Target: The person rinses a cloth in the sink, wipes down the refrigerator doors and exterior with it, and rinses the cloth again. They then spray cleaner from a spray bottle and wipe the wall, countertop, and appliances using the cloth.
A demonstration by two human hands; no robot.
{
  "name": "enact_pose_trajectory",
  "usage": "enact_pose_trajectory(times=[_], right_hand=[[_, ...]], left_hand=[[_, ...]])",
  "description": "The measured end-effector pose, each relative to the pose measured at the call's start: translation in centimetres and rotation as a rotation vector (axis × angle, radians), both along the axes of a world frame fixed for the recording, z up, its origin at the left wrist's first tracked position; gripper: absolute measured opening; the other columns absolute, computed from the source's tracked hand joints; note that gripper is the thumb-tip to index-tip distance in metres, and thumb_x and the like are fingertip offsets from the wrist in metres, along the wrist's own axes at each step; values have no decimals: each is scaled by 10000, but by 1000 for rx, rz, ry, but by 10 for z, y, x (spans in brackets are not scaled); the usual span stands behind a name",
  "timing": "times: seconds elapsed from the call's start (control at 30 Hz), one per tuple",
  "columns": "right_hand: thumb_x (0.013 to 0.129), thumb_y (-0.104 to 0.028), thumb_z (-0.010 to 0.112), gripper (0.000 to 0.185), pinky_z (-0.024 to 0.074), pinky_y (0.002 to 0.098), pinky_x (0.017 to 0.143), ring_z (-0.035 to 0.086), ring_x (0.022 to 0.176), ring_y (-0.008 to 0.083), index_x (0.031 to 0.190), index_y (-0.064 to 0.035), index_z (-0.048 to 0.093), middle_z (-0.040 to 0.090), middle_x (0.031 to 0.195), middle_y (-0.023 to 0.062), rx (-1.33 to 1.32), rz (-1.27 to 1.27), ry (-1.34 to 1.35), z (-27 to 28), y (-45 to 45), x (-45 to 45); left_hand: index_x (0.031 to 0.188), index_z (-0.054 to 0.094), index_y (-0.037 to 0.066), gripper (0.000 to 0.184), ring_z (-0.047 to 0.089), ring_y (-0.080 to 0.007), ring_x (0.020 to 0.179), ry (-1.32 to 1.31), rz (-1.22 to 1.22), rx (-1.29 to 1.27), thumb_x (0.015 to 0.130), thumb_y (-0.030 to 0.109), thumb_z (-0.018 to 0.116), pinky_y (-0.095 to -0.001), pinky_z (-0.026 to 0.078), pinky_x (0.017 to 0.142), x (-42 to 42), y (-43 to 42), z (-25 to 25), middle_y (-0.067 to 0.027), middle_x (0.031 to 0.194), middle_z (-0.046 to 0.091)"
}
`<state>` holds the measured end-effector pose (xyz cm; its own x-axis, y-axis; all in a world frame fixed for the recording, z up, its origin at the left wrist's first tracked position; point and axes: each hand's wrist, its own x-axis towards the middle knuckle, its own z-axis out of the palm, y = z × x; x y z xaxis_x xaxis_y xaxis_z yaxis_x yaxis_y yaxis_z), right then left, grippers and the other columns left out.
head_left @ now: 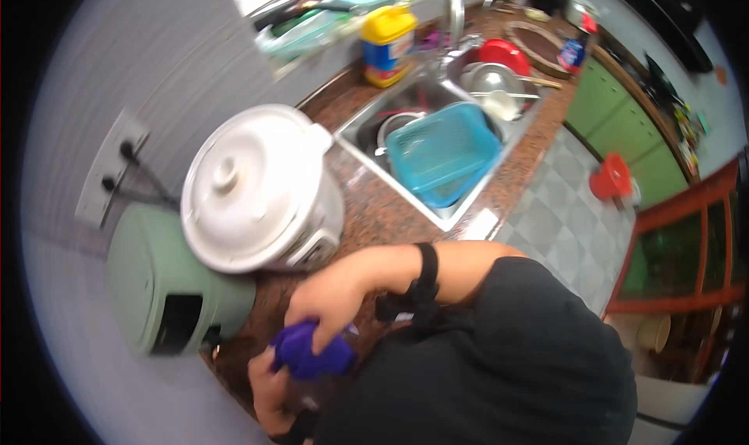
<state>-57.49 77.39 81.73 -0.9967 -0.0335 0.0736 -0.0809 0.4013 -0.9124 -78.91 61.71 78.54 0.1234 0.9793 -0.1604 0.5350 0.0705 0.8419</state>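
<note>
A purple object (312, 351), blurred, is between my two hands low in the frame, over the brown counter. My right hand (331, 293), with a black band at the wrist, grips it from above with the fingers curled over it. At its lower left side, my left hand (269, 382) has its fingers closed against it. Something clear shows just below the purple object, too smeared to make out. Close above my right hand stands a white lidded cooker (250, 183), and a green appliance (175, 289) is to the left.
Beyond the cooker, a steel sink (449, 218) holds a blue basket (445, 148), a red bowl (503, 55) and other dishes. A yellow-capped jug (388, 47) stands behind it. Plugs and cords are at the wall socket (113, 164). A red bucket (611, 178) is on the floor.
</note>
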Motion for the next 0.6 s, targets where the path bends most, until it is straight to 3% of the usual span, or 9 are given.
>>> enact_pose_trajectory(times=[0.13,0.2,0.3,0.37,0.47,0.5,0.53,0.57,0.6], right_hand=[[859,-208,571,203,476,281,742,602,796,114,950,-49,658,662,846,49,-230,-996,-172,-29,74,149],[800,-40,501,262,492,278,706,630,769,143,1038,-33,608,665,804,89,-65,-1329,78,-66,119,264],[747,16,553,381,496,299,698,626,786,203,1127,11,543,615,1028,149,91,-1969,99,-56,163,438],[745,-39,596,400,465,283,611,571,641,155,1138,-9,528,606,759,38,74,-2391,391,-62,202,555],[675,-140,655,179,424,313,573,548,644,136,792,-5,660,608,656,40,251,-2563,243,-81,262,754],[670,-170,674,174,417,325,543,536,598,162,737,-10,655,592,614,50,362,-2690,-112,-39,258,731],[694,-222,681,251,427,346,545,540,608,184,804,1,645,609,700,80,291,-2625,168,-57,279,781],[724,-204,670,253,445,344,610,534,683,176,797,35,633,604,750,93,78,-2627,215,-34,283,767],[718,-223,686,338,463,362,624,560,701,204,879,67,623,619,835,112,-335,-2474,487,-41,301,788]], left_hand=[[944,593,-101,408,562,-154,700,-70,259,166,894,296,514,-299,451,634,-19,-1,-22,-145,801,630],[1011,598,-17,349,551,-187,716,53,608,-240,918,295,474,-290,447,675,27,5,31,-110,778,589],[968,588,-69,419,542,-222,734,304,424,-339,902,336,506,-358,439,703,-28,-5,-17,-157,809,614],[1023,581,-39,396,527,-208,718,521,373,-399,898,332,519,-360,442,708,-24,-7,-14,-172,861,627],[1033,562,-98,596,558,-241,821,723,766,-282,889,469,450,-373,449,756,-61,-78,-66,-216,928,623],[1011,554,-147,714,578,-266,880,783,920,-181,884,542,413,-384,450,782,-34,-71,-57,-238,953,618],[1019,548,-143,733,583,-263,869,716,1079,-460,884,559,389,-382,451,788,-8,-79,-36,-247,955,611],[1001,559,-136,696,582,-257,858,453,1222,-291,902,529,377,-376,453,783,34,-69,-19,-212,948,621],[976,572,-92,616,574,-241,808,522,1349,-233,910,494,391,-341,450,780,58,-68,-8,-143,895,623]])
